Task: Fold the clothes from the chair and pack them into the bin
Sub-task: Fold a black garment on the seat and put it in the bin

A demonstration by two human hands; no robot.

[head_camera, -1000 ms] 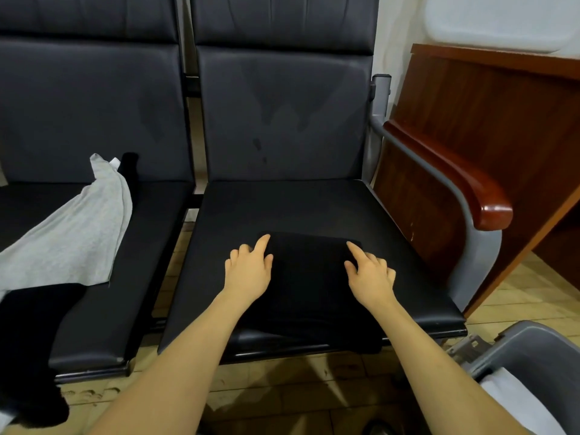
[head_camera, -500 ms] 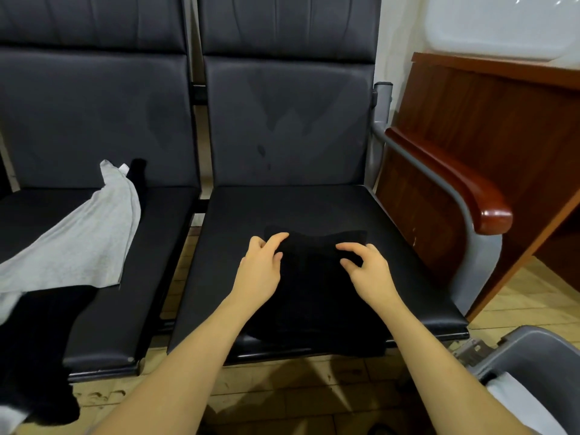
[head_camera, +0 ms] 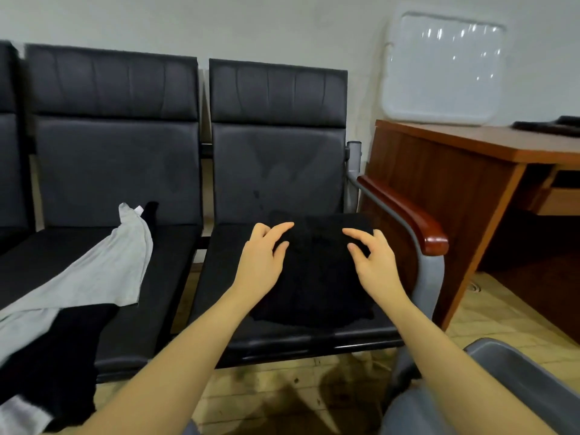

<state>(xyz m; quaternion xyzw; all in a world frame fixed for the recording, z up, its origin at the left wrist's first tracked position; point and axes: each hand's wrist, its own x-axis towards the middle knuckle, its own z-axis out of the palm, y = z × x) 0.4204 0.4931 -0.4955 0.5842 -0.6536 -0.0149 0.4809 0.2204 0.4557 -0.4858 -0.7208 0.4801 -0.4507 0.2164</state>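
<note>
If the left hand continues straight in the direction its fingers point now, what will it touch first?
Most likely the folded black garment on the chair seat. The left hand has its fingers spread toward the garment's far left corner, seemingly just above it; the height is unclear. Beyond that is the chair's backrest.

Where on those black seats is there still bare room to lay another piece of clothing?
Bare seat shows on the right chair left of the folded black garment, and along its front edge. The left chair has a free strip beside the grey cloth; its left part is crowded with the black clothes.
</note>
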